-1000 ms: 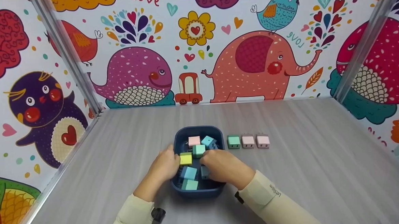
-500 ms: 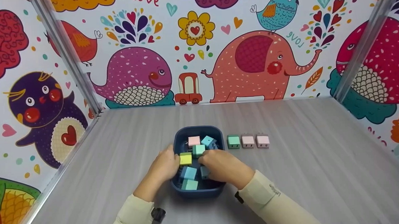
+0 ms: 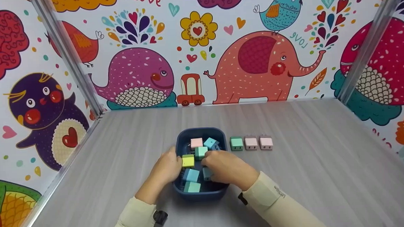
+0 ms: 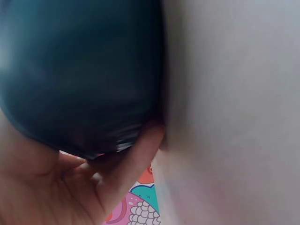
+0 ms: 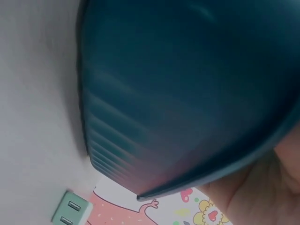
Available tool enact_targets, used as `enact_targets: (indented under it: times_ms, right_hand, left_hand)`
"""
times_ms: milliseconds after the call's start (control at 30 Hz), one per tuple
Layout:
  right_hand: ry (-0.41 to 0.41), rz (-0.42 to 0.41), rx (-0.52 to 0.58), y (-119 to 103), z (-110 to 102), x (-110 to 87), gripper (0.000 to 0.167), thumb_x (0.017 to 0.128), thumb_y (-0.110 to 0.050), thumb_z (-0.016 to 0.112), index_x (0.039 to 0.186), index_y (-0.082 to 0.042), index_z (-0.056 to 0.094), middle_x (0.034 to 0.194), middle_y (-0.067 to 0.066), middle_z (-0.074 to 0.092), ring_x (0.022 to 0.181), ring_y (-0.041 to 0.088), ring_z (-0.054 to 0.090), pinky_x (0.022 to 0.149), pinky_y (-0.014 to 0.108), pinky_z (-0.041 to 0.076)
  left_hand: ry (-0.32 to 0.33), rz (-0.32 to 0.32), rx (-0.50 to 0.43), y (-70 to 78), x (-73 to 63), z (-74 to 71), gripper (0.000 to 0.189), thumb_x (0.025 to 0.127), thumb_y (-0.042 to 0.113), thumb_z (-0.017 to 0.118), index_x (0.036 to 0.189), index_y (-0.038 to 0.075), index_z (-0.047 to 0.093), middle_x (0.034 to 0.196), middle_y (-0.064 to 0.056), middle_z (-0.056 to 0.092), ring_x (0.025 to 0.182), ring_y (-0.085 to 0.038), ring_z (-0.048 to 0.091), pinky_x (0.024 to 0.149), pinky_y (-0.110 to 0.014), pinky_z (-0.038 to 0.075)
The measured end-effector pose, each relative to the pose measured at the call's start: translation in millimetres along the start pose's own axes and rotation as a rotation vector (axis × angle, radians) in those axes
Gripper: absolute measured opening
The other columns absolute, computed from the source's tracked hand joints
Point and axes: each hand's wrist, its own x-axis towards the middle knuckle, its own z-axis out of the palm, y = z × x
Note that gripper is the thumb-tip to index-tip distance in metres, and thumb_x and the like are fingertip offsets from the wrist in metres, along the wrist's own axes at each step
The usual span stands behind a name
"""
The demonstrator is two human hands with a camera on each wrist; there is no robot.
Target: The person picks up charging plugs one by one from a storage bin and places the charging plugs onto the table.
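Observation:
A dark blue plastic box (image 3: 202, 196) on the table holds several small USB wall chargers in pink, blue, green and yellow. My left hand (image 3: 166, 165) grips the box's left wall; in the left wrist view its fingers (image 4: 136, 159) lie against the outside of that wall. My right hand (image 3: 225, 167) reaches over the right wall with bent fingers lowered inside. A blue charger (image 3: 207, 174) shows partly beneath it, and a green charger (image 3: 201, 152) lies just beyond. The right fingertips are hidden, also in the right wrist view, where the box wall (image 5: 178, 93) covers them.
Right of the box, a green charger (image 3: 236, 144) and two pink chargers, one nearer (image 3: 251, 143) and one farther (image 3: 266, 143), stand in a row, prongs away from me. Patterned panels (image 3: 199, 58) border the grey table (image 3: 316, 176) at the back and sides.
My right hand has shifted very slightly inside the box. The left hand, the box and the row of chargers stay where they were.

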Motion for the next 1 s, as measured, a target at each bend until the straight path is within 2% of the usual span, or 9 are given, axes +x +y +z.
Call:
enact_targets:
  times_ms: [300,533,767,1000]
  right_hand:
    - [-0.002,0.026,0.034,2,-14,-3.0,0.038,0.084,-0.009,0.092,0.120,-0.010,0.082,0.110,0.009,0.078,0.089,0.016,0.072,0.087,0.033,0.063]
    - [0.018,0.028,0.039,3,-23,-6.7,0.042,0.082,-0.012,0.094,0.122,-0.009,0.082,0.109,0.009,0.078,0.089,0.017,0.073,0.086,0.034,0.063]
    - [0.021,0.029,0.065,4,-32,-9.9,0.043,0.081,-0.011,0.095,0.122,-0.009,0.082,0.110,0.010,0.077,0.088,0.017,0.071,0.085,0.034,0.063]
    - [0.028,0.030,0.070,5,-41,-13.9,0.041,0.079,-0.011,0.096,0.119,-0.009,0.083,0.105,0.008,0.075,0.084,0.014,0.068,0.082,0.033,0.064]
  left_hand:
    - [-0.009,-0.020,-0.001,-0.2,0.2,0.0,0.051,0.110,0.013,0.048,0.153,-0.014,0.043,0.147,-0.032,0.057,0.132,-0.042,0.061,0.109,-0.059,0.049]
    - [-0.013,-0.026,-0.012,0.7,-0.4,0.2,0.049,0.110,0.014,0.048,0.152,-0.012,0.046,0.143,-0.029,0.062,0.125,-0.038,0.065,0.107,-0.058,0.051]
    - [-0.021,-0.039,-0.004,-0.2,0.7,-0.1,0.052,0.111,0.014,0.047,0.154,-0.013,0.042,0.148,-0.031,0.057,0.133,-0.041,0.061,0.110,-0.059,0.048]
    - [0.007,-0.002,0.001,-2.0,0.7,0.4,0.045,0.108,0.013,0.049,0.146,-0.012,0.051,0.130,-0.028,0.067,0.115,-0.036,0.068,0.100,-0.057,0.054]
